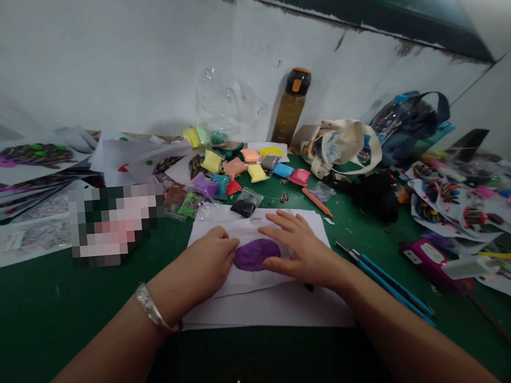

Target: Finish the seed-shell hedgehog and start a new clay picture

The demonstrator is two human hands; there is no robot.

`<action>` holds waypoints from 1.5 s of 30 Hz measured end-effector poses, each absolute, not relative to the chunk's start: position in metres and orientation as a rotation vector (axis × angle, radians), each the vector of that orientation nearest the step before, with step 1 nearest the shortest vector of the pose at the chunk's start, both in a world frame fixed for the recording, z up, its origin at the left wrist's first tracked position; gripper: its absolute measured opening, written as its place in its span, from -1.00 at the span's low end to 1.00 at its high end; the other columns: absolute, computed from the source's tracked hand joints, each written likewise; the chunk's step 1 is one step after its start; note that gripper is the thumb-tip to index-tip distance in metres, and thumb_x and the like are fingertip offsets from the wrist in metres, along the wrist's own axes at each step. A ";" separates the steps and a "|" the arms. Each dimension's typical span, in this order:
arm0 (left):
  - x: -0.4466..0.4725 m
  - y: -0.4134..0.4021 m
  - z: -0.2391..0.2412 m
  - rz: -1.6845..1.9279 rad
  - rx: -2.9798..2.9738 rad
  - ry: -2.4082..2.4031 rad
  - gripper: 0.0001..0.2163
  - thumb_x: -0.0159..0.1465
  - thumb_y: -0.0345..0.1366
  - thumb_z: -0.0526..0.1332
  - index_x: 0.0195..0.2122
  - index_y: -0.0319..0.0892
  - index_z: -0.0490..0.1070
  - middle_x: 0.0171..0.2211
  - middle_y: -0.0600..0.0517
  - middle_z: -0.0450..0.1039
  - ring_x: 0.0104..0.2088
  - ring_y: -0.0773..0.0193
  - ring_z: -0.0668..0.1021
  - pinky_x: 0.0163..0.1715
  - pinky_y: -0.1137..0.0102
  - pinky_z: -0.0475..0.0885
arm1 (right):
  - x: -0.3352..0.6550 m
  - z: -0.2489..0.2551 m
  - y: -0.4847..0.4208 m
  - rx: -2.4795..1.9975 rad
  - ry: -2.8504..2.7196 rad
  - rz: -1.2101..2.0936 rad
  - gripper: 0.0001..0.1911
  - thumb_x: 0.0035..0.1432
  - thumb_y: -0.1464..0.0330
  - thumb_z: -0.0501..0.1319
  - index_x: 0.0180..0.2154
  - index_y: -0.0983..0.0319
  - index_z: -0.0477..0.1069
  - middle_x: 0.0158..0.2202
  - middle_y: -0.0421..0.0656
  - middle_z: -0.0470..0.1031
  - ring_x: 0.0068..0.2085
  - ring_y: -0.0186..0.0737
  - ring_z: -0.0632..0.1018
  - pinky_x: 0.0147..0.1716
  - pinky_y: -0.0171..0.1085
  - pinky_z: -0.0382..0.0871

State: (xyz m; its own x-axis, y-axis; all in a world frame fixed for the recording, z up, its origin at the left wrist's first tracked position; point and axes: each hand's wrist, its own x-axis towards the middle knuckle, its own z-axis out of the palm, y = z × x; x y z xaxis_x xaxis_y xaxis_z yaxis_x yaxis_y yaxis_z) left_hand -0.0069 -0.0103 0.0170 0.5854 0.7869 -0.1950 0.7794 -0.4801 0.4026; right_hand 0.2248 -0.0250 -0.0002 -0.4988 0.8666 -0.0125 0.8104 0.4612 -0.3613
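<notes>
A flat oval of purple modelling clay (257, 255) lies on white paper (265, 309) in front of me. My left hand (212, 260) has its fingers curled, with the fingertips touching the clay's left edge; whatever is inside the curl is hidden. Over the right side of the clay, my right hand (304, 246) is open, fingers spread and thumb low against the edge. A clear packet of black clay (244, 206) lies at the paper's top edge.
Several coloured clay packets (235, 168) lie beyond the paper. A bottle (291, 109) and a cloth bag (340, 143) stand by the wall. Blue tweezers (391, 284) and a purple device (435, 260) lie to the right. Decorated sheets (35, 155) are piled at left.
</notes>
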 end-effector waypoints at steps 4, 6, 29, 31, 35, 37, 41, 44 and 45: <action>-0.007 -0.011 0.016 0.023 2.375 1.260 -0.75 0.32 -0.35 -0.03 -0.20 -0.17 0.46 -0.26 -0.03 0.33 -0.31 0.26 0.44 -0.25 0.37 0.34 | 0.223 -0.005 -0.025 -1.490 -2.573 0.411 -0.34 0.09 -0.03 0.17 0.18 0.03 0.22 0.31 -0.08 0.08 0.32 0.13 -0.01 0.20 0.27 -0.24; -0.007 -0.011 0.016 0.034 2.380 1.244 -0.75 0.32 -0.35 -0.03 -0.20 -0.17 0.46 -0.26 -0.03 0.33 -0.31 0.26 0.44 -0.24 0.37 0.34 | 0.221 -0.006 -0.025 -1.486 -2.606 0.401 -0.36 0.10 0.01 0.18 0.18 0.03 0.22 0.31 -0.08 0.08 0.32 0.14 -0.01 0.19 0.28 -0.26; -0.008 -0.011 0.017 0.024 2.348 1.274 -0.70 0.32 -0.37 -0.05 -0.10 -0.17 0.46 -0.21 -0.08 0.35 -0.29 0.22 0.47 -0.24 0.33 0.36 | 0.229 0.002 -0.027 -1.543 -2.624 0.439 -0.48 0.23 0.03 0.03 0.17 0.02 0.25 0.32 -0.08 0.04 0.32 0.13 0.00 0.19 0.28 -0.21; -0.008 -0.011 0.018 0.023 2.348 1.269 -0.71 0.32 -0.37 -0.05 -0.12 -0.17 0.46 -0.21 -0.07 0.35 -0.30 0.23 0.47 -0.25 0.34 0.36 | 0.229 0.003 -0.028 -1.528 -2.647 0.460 -0.51 0.22 0.03 0.04 0.14 0.01 0.29 0.31 -0.08 0.07 0.32 0.14 0.01 0.20 0.27 -0.21; -0.007 -0.011 0.019 0.005 2.329 1.282 -0.71 0.32 -0.37 -0.05 -0.13 -0.17 0.47 -0.21 -0.07 0.35 -0.31 0.24 0.47 -0.25 0.36 0.36 | 0.232 0.002 -0.026 -1.560 -2.597 0.443 -0.47 0.23 0.02 0.02 0.17 0.03 0.25 0.32 -0.08 0.05 0.31 0.11 0.03 0.20 0.26 -0.16; -0.007 -0.011 0.019 0.013 2.325 1.291 -0.70 0.32 -0.37 -0.05 -0.11 -0.17 0.46 -0.20 -0.07 0.35 -0.31 0.24 0.47 -0.25 0.36 0.36 | 0.234 0.001 -0.025 -1.596 -2.565 0.406 -0.43 0.23 0.02 0.02 0.21 0.06 0.20 0.32 -0.06 0.05 0.31 0.11 0.04 0.19 0.26 -0.15; -0.006 -0.012 0.021 0.014 2.323 1.295 -0.70 0.32 -0.36 -0.05 -0.11 -0.16 0.46 -0.21 -0.06 0.34 -0.32 0.24 0.46 -0.26 0.36 0.35 | 0.238 0.001 -0.025 -1.626 -2.585 0.343 -0.47 0.24 0.05 0.03 0.17 0.08 0.26 0.31 -0.07 0.08 0.30 0.14 0.04 0.18 0.29 -0.16; -0.005 -0.012 0.023 -0.023 2.309 1.307 -0.70 0.32 -0.36 -0.05 -0.10 -0.17 0.46 -0.20 -0.07 0.34 -0.32 0.24 0.47 -0.26 0.36 0.36 | 0.240 0.002 -0.025 -1.639 -2.574 0.292 -0.48 0.24 0.05 0.02 0.15 0.10 0.29 0.31 -0.06 0.08 0.30 0.13 0.05 0.18 0.28 -0.13; -0.005 -0.012 0.023 -0.027 2.305 1.310 -0.69 0.32 -0.36 -0.05 -0.09 -0.17 0.46 -0.19 -0.07 0.34 -0.32 0.24 0.47 -0.26 0.36 0.36 | 0.240 0.002 -0.025 -1.647 -2.564 0.277 -0.48 0.24 0.05 0.02 0.15 0.11 0.29 0.31 -0.06 0.09 0.30 0.13 0.06 0.18 0.27 -0.12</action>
State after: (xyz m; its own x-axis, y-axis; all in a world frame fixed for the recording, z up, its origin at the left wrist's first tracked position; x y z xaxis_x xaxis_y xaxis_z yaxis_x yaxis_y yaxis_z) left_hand -0.0052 -0.0123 0.0232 0.5405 0.8035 -0.2494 0.8133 -0.4230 0.3996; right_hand 0.2404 -0.0251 0.0020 -0.4184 0.9078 -0.0289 0.8930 0.4054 -0.1955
